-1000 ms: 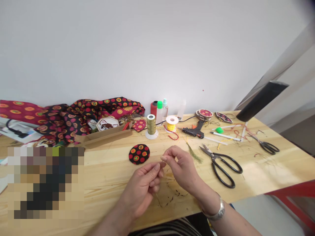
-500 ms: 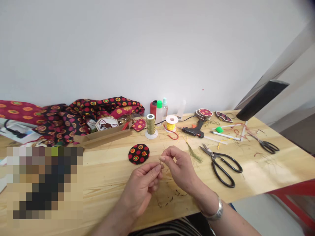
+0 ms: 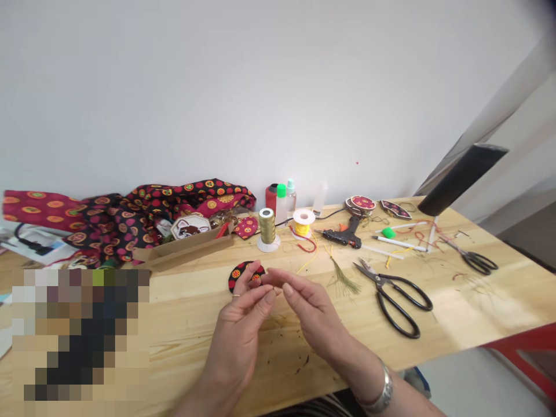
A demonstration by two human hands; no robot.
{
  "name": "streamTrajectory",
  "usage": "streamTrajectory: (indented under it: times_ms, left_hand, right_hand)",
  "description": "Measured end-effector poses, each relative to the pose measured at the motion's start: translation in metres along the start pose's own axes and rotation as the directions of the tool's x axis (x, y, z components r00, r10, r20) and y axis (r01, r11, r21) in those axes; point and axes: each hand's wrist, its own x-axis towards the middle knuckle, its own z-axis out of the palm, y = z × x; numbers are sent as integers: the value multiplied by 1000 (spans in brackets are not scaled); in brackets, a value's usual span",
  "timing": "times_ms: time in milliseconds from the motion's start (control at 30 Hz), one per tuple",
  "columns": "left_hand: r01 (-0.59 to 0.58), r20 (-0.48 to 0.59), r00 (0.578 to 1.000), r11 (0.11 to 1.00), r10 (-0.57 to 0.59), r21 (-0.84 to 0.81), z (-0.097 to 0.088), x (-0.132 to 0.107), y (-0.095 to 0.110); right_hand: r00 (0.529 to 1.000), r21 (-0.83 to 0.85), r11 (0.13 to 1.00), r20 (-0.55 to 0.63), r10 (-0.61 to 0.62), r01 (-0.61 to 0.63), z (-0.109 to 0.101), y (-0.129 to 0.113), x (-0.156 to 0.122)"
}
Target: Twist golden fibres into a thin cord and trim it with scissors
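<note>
My left hand point(image 3: 245, 315) and my right hand point(image 3: 306, 310) meet above the wooden table point(image 3: 456, 307), fingertips pinched together on something too thin to make out, maybe a thread. The left hand's fingers partly cover a round black fabric patch with red and yellow dots point(image 3: 238, 272) lying just behind them. A silver bracelet point(image 3: 382, 388) sits on my right wrist. A thin bundle of green fibres point(image 3: 343, 281) lies to the right of my hands.
Large black scissors point(image 3: 397, 298) lie to the right, smaller scissors point(image 3: 475, 260) farther right. A gold thread spool point(image 3: 266, 227), yellow cord spool point(image 3: 303, 221), glue gun point(image 3: 343, 234), bottles point(image 3: 282, 200), a cardboard box lid point(image 3: 182, 246) and patterned fabric point(image 3: 130, 214) line the back.
Both hands moved forward toward the round patch, the left hand's fingers now overlapping it. The fingertips stay pinched together. The view shifted slightly.
</note>
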Motion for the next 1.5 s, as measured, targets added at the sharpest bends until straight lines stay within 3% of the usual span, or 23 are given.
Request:
streamTrajectory:
  times_ms: [167, 300, 467, 667, 1000, 1100, 1233, 1333, 1500]
  left_hand:
    - [2, -41, 999, 999, -4, -47, 2, 2, 6]
    - [74, -13, 997, 987, -77, -141, 0, 4, 8]
    - [142, -1, 989, 956, -147, -258, -1, 7, 7]
    - [260, -23, 958, 896, -287, -359, -1, 10, 9]
    - [276, -70, 944, 885, -323, -375, -5, 14, 14]
    - [269, -80, 945, 895, -316, -357, -6, 14, 14]
    - [204, -77, 970, 945, -231, -257, -5, 10, 10]
    - [134, -27, 990, 981, -139, -142, -4, 6, 7]
    - [93, 36, 995, 996, -94, 8, -5, 2, 1]
  right_hand:
    - [996, 69, 996, 72, 54, -58, 4, 0, 1]
    - [991, 75, 996, 132, 38, -48, 5, -4, 5]
    - [992, 68, 991, 56, 109, -112, 8, -8, 8]
    - [997, -54, 996, 21, 79, -78, 7, -3, 5]
    - [989, -187, 972, -55, 135, -143, 0, -2, 4]
    - [991, -288, 950, -78, 105, -123, -5, -1, 3]
    - [991, -395, 918, -104, -88, 40, -10, -10, 6]
    - [997, -312, 950, -71, -17, -6, -8, -20, 10]
    - [997, -198, 977, -20, 78, -81, -3, -27, 14]
